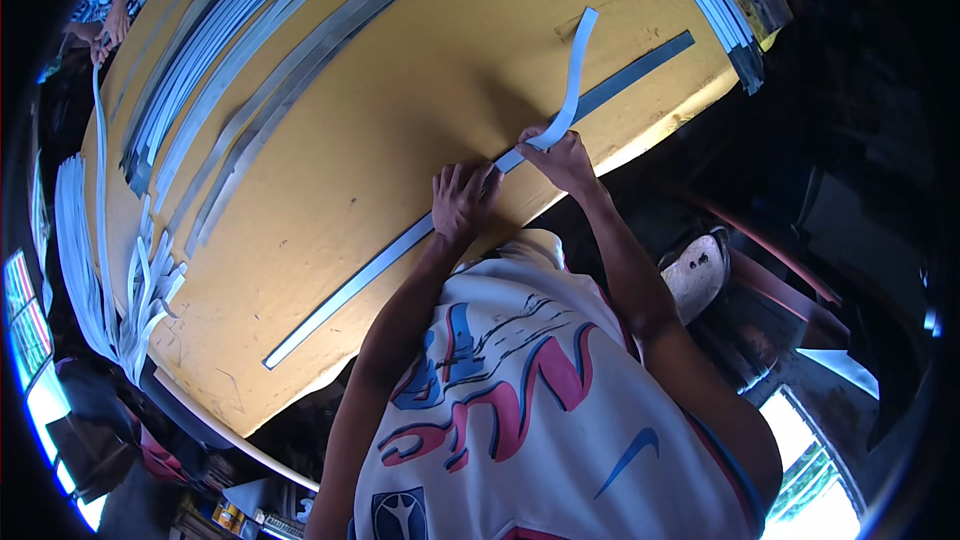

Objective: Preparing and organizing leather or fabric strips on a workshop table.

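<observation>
A long white strip (352,289) lies lengthwise along a dark grey strip (637,75) on the yellow tabletop. My left hand (461,202) bears down on both strips palm first, its fingers bent over them. Just to its right, my right hand (561,157) pinches the white strip between thumb and fingers. Beyond that grip the strip's loose end curls up off the dark strip, which shows bare from there to its far end. What is under my left palm is hidden.
Bundled pale strips (225,52) and several grey strips (300,67) lie across the table's far side. More white strips (82,262) hang over the left edge, where another person's hands (109,30) hold one. Another stack (705,0) sits upper right. A worn stool-like seat (697,274) stands right.
</observation>
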The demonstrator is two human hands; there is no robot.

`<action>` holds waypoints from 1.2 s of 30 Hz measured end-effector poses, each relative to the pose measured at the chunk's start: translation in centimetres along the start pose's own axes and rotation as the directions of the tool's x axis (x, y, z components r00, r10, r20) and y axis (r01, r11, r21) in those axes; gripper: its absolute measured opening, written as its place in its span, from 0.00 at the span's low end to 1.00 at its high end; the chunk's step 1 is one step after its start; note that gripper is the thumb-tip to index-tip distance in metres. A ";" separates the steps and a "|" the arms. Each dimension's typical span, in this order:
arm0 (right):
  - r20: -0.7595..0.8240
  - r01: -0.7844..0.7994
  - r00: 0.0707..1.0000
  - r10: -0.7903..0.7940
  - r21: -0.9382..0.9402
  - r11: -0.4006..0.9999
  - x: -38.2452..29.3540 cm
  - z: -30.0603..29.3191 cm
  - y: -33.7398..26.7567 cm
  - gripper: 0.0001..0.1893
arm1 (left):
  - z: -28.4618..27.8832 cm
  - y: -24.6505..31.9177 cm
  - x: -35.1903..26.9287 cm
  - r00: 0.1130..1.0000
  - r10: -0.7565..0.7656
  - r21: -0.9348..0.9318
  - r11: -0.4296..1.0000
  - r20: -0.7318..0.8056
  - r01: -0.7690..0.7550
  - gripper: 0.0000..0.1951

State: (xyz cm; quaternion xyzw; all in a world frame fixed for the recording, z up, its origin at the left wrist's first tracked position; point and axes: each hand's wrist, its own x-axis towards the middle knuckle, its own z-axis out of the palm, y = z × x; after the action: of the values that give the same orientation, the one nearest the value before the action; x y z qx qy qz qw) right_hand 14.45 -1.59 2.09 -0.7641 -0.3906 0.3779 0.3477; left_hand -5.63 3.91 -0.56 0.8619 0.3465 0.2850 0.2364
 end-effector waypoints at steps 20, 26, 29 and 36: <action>-0.047 0.120 0.991 -0.127 -0.129 0.984 -0.1 0.7 0.1 0.08 | 0.1 0.6 -1.2 0.993 -0.091 0.087 0.993 0.080 0.084 0.20; -0.056 0.149 0.986 -0.158 -0.130 0.980 -0.2 0.9 1.0 0.07 | 0.8 4.3 -2.0 0.944 -0.004 0.042 0.999 0.330 -0.011 0.41; -0.063 0.168 0.982 -0.177 -0.122 0.978 0.0 1.0 1.7 0.08 | -0.1 4.8 -2.5 0.942 -0.056 0.022 0.998 0.331 0.051 0.41; -0.034 0.184 0.982 -0.185 -0.023 0.983 0.0 0.8 1.6 0.09 | -9.8 -0.7 -13.2 0.846 -0.448 0.370 0.867 0.289 0.332 0.40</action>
State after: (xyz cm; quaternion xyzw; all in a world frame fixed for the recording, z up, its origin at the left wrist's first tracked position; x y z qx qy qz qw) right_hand 14.31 -2.16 0.42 -0.7347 -0.4569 0.3264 0.3807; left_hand -20.23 -3.21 1.81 0.8356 0.5059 0.0075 0.2138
